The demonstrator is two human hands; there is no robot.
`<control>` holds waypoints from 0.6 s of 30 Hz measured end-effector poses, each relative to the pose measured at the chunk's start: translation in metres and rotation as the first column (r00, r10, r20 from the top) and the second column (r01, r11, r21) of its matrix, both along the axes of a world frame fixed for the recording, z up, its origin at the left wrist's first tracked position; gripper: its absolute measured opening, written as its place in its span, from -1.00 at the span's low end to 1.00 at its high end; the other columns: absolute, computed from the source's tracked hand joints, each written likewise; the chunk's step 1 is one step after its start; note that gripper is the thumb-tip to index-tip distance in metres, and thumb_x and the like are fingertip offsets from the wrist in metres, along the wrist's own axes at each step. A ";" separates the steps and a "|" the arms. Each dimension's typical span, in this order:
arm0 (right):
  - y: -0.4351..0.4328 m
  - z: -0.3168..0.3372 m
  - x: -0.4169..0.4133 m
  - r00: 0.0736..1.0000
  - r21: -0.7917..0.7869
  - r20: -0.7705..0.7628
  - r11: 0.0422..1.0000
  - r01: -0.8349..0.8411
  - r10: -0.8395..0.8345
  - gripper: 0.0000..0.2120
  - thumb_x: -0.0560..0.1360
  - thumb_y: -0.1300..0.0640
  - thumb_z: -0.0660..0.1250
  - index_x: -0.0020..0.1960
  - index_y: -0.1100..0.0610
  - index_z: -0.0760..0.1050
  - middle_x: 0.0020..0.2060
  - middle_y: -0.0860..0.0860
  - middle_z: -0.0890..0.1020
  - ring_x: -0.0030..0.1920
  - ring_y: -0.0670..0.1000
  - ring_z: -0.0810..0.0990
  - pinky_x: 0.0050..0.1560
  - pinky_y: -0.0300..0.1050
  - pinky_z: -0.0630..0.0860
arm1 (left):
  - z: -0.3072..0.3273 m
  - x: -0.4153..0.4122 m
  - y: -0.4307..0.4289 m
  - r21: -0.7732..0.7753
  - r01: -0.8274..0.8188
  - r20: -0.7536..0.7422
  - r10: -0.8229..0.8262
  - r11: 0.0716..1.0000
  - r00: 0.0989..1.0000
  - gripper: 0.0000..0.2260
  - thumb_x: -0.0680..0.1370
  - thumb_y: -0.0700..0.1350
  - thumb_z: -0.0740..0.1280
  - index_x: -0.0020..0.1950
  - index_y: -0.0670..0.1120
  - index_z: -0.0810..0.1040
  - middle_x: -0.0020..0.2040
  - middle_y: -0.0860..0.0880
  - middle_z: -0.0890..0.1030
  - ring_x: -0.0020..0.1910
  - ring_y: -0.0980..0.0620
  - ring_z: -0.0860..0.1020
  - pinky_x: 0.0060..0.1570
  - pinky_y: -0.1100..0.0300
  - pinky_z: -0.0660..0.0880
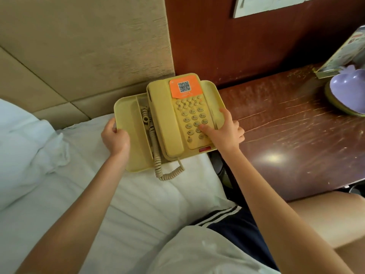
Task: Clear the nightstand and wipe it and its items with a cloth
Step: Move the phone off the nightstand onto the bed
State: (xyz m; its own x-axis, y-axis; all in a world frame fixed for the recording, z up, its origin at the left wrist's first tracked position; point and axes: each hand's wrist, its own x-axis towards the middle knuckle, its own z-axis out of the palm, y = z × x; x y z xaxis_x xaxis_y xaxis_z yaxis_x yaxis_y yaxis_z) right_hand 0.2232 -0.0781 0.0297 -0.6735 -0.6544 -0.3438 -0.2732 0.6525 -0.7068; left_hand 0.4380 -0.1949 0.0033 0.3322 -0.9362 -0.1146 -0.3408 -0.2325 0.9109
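A yellow tray carries a cream desk telephone with an orange QR sticker and a coiled cord. The tray lies mostly over the white bed, its right end at the edge of the dark wooden nightstand. My left hand grips the tray's left rim. My right hand grips the right side, thumb on the keypad and a finger along the tray's right edge. No cloth shows.
A purple heart-shaped dish and a propped card stand sit at the nightstand's far right. A white pillow lies at left, a padded headboard behind. My legs are at the bottom right.
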 end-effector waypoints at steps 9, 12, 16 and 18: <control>-0.016 -0.009 0.052 0.998 0.050 0.005 0.997 -0.066 0.066 -0.19 0.37 -0.20 0.42 0.48 -0.07 0.11 0.33 0.20 0.31 0.38 0.26 0.18 0.37 0.14 0.05 | 0.009 0.047 -0.001 -0.006 -0.084 0.092 0.084 0.996 0.992 -0.55 0.49 -0.47 0.03 0.12 -0.06 0.55 -0.13 0.05 0.48 -0.32 0.20 0.40 -0.35 0.56 0.31; -0.021 -0.012 0.066 0.996 0.052 0.031 0.995 -0.090 0.088 -0.17 0.38 -0.19 0.42 0.49 -0.06 0.08 0.33 0.19 0.30 0.38 0.26 0.17 0.38 0.14 0.06 | 0.005 0.061 -0.003 -0.005 -0.126 0.124 0.126 0.992 0.984 -0.60 0.47 -0.47 0.03 -0.17 0.02 0.44 -0.30 0.16 0.36 -0.38 0.22 0.32 -0.31 0.39 0.32; -0.025 -0.020 0.084 0.993 0.056 0.042 0.992 -0.116 0.114 -0.18 0.37 -0.19 0.42 0.49 -0.06 0.08 0.34 0.18 0.29 0.37 0.25 0.18 0.38 0.15 0.07 | 0.004 0.077 -0.006 -0.001 -0.166 0.152 0.164 0.986 0.975 -0.57 0.46 -0.47 0.03 -0.25 0.08 0.39 -0.32 0.20 0.32 -0.39 0.24 0.31 -0.37 0.40 0.28; -0.026 -0.024 0.089 0.992 0.070 0.031 0.989 -0.128 0.126 -0.18 0.37 -0.20 0.42 0.49 -0.06 0.09 0.34 0.17 0.29 0.37 0.24 0.18 0.39 0.16 0.08 | 0.002 0.082 -0.007 -0.014 -0.175 0.151 0.175 0.984 0.973 -0.56 0.45 -0.46 0.03 -0.18 0.07 0.43 -0.31 0.21 0.36 -0.37 0.26 0.34 -0.35 0.41 0.32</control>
